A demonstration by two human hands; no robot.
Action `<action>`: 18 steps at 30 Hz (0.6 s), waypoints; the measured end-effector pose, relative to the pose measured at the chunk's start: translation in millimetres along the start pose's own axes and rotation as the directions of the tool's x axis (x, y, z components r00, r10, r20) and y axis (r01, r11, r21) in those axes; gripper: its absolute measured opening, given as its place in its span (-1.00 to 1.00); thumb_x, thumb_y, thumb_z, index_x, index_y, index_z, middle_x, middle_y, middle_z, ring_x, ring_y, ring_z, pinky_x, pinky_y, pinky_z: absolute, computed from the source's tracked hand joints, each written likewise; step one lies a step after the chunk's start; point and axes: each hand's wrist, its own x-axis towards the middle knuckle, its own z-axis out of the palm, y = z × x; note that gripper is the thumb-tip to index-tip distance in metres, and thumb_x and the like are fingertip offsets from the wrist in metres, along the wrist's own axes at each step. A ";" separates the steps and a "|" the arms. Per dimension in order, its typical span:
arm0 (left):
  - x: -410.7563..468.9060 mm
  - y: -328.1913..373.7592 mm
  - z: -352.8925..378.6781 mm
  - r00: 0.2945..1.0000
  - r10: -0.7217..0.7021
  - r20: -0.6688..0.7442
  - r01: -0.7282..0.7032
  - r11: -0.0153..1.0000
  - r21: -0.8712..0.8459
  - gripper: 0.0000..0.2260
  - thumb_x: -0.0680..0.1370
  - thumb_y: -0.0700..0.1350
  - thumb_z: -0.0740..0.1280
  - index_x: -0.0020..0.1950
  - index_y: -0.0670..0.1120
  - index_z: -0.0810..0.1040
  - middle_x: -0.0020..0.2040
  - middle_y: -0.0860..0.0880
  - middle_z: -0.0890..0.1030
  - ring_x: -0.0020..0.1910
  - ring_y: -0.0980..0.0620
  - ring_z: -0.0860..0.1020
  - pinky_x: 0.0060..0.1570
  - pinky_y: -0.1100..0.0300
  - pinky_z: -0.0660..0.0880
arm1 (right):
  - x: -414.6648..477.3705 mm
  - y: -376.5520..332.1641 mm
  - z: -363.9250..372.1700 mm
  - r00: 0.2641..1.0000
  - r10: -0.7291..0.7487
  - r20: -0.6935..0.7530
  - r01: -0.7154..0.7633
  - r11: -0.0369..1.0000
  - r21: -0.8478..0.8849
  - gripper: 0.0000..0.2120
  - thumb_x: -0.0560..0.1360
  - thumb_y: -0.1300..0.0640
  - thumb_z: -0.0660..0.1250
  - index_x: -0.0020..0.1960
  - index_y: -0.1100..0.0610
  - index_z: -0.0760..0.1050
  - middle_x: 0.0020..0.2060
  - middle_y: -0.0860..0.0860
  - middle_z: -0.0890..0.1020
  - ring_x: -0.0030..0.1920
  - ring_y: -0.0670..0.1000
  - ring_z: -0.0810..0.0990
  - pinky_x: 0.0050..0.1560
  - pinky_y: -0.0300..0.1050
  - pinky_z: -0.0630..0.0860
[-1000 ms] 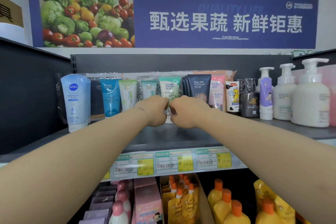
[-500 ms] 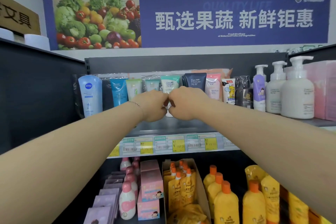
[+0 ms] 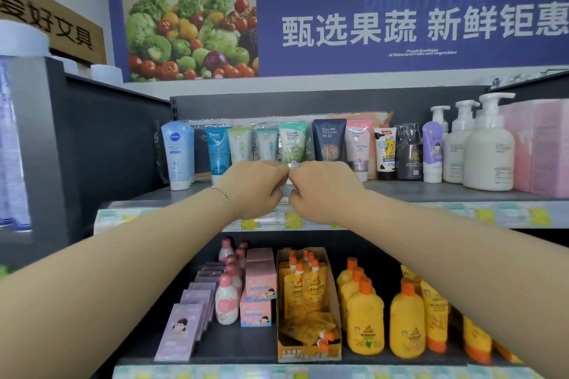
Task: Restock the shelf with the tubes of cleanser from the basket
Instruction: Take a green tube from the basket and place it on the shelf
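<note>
Left of the green tube, the left hand is curled tight, its fingertips pinching the tube's bottom end. The tube stands upright on the shelf. Right of the tube, the right hand pinches likewise, knuckles touching the left's. Both hands keep their grip from half a second ago, sitting slightly lower against the tube.
</note>
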 end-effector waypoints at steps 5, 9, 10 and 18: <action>-29.0 14.9 -1.4 0.999 -0.027 -0.029 0.025 0.999 -0.039 -0.87 0.56 -0.08 0.16 0.08 -0.02 0.42 0.02 0.02 0.54 -0.11 0.01 0.50 -0.12 0.06 0.52 | -25.9 -2.2 -0.9 0.997 -0.071 -0.005 0.071 0.997 0.027 -0.79 0.57 0.02 0.11 0.12 0.07 0.42 -0.07 0.03 0.52 -0.03 0.13 0.58 -0.21 -0.05 0.35; -50.2 30.4 8.9 0.996 -0.079 0.052 0.082 0.994 -0.072 -0.81 0.56 -0.06 0.16 0.16 0.00 0.42 0.10 0.01 0.53 -0.04 -0.03 0.53 -0.09 0.05 0.52 | -47.1 -4.6 7.0 0.996 -0.078 0.037 0.077 0.996 0.039 -0.84 0.57 -0.03 0.10 0.02 0.04 0.37 -0.05 0.03 0.55 -0.03 0.12 0.58 -0.23 -0.05 0.34; -55.8 34.5 11.9 0.994 -0.087 0.071 0.093 0.992 -0.082 -0.81 0.56 -0.06 0.17 0.16 0.01 0.42 0.10 0.01 0.52 -0.04 -0.03 0.52 -0.10 0.07 0.50 | -52.3 -4.9 10.3 0.996 -0.072 0.051 0.070 0.996 0.050 -0.87 0.57 -0.03 0.11 -0.03 0.02 0.33 -0.06 0.02 0.55 -0.05 0.12 0.58 -0.24 -0.06 0.35; -92.8 65.8 33.8 0.966 -0.149 0.212 0.180 0.974 -0.137 -0.82 0.55 -0.10 0.16 0.14 0.01 0.41 0.05 0.03 0.49 -0.10 -0.01 0.48 -0.14 0.11 0.47 | -95.0 -5.5 33.4 0.987 -0.021 0.159 0.005 0.994 0.106 -0.83 0.56 -0.03 0.14 -0.03 0.05 0.40 -0.15 -0.02 0.54 -0.17 0.05 0.53 -0.24 -0.06 0.45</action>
